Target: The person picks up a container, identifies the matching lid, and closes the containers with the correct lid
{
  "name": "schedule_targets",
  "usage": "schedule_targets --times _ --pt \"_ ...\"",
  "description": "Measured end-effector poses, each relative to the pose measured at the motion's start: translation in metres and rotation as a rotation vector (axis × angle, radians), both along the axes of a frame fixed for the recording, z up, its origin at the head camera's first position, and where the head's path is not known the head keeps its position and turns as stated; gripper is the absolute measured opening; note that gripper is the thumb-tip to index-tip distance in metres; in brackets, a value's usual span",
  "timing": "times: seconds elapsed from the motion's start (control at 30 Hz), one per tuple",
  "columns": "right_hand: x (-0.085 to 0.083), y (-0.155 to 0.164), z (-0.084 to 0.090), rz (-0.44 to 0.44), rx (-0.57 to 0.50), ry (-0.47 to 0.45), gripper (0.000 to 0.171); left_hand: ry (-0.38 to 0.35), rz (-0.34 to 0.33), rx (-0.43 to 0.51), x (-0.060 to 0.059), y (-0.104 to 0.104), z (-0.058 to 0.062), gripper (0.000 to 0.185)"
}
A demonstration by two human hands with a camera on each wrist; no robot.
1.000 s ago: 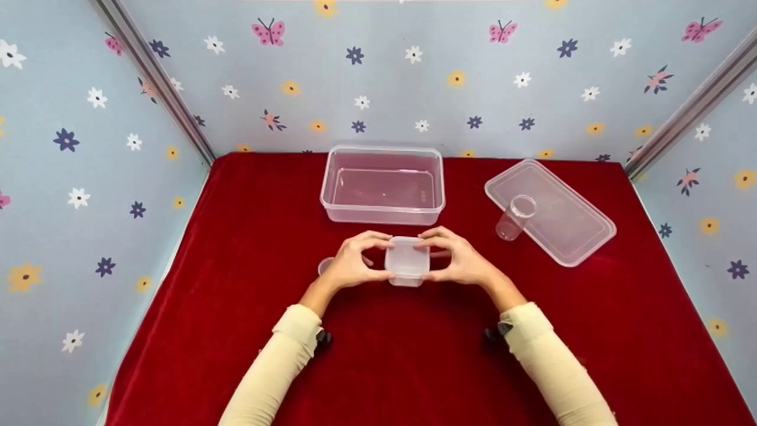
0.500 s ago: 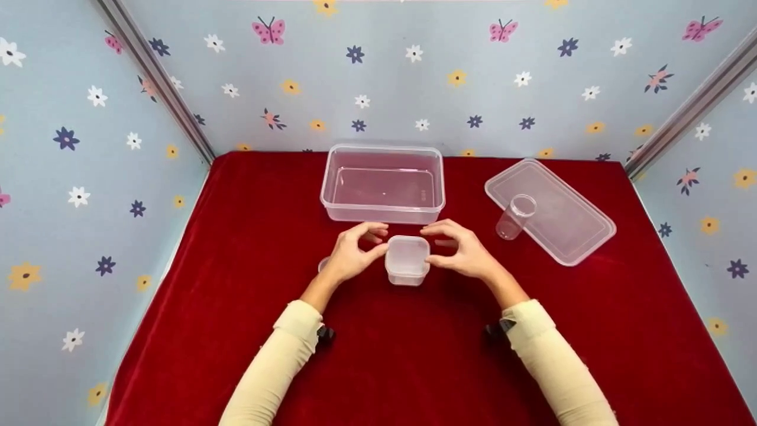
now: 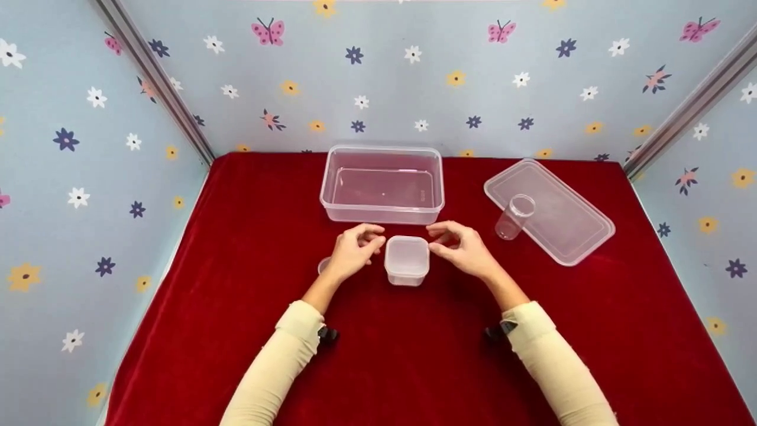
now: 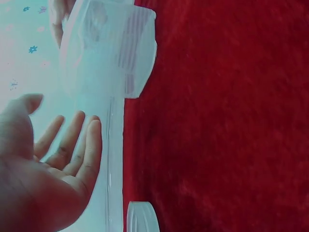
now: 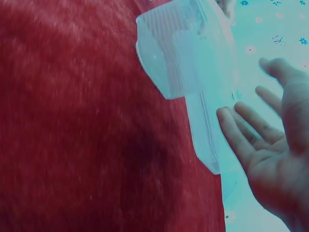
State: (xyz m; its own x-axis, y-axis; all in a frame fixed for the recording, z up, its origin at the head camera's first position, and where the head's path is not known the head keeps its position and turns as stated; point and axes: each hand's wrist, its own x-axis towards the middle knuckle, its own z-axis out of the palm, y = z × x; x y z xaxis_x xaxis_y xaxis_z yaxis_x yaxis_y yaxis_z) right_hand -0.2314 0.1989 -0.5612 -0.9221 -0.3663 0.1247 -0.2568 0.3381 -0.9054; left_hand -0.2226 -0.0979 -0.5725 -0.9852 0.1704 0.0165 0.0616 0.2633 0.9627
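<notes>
A small square clear plastic tub (image 3: 407,260) with its lid on stands on the red cloth (image 3: 414,355) between my two hands. My left hand (image 3: 353,251) hovers just left of it, fingers relaxed and apart from it. My right hand (image 3: 460,248) hovers just right of it, likewise holding nothing. In the left wrist view the tub (image 4: 113,46) stands beyond my spread fingers (image 4: 82,145). The right wrist view shows the tub (image 5: 181,46) ahead of my loose fingers (image 5: 251,125).
A large clear rectangular container (image 3: 382,184) stands open behind the tub. Its flat lid (image 3: 550,211) lies at the back right, with a clear cup (image 3: 515,217) tilted on it. A small round lid (image 3: 323,264) peeks out left of my left hand. Flowered walls enclose the table.
Both hands gripped the small tub a second ago. They have since let go and drawn a little apart, fingers loosening. The tub stays in place.
</notes>
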Motion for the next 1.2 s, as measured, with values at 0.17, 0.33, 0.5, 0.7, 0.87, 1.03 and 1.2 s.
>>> schedule_targets --times 0.17,0.33,0.5,0.7,0.87,1.03,1.2 --pt "0.001 -0.009 0.002 -0.013 -0.029 -0.132 0.037 -0.125 -0.009 -0.008 0.002 0.007 0.002 0.033" --pt "0.002 -0.015 -0.001 -0.021 -0.02 -0.171 0.035 -0.208 -0.015 0.058 0.003 0.012 0.003 0.03" --pt "0.003 -0.017 -0.004 -0.018 -0.01 -0.175 0.031 -0.239 -0.029 0.125 0.003 0.013 0.001 0.03" --pt "0.002 -0.019 -0.005 0.0 -0.031 -0.187 0.03 -0.24 -0.034 0.14 0.003 0.014 0.001 0.031" --pt "0.002 -0.02 -0.006 0.006 -0.034 -0.185 0.03 -0.245 -0.027 0.138 0.002 0.015 0.002 0.03" --pt "0.001 -0.02 -0.006 -0.001 -0.027 -0.2 0.031 -0.255 -0.023 0.131 0.002 0.017 0.003 0.028" --pt "0.001 -0.022 -0.005 -0.009 -0.025 -0.217 0.031 -0.256 -0.023 0.137 0.002 0.018 0.002 0.026"
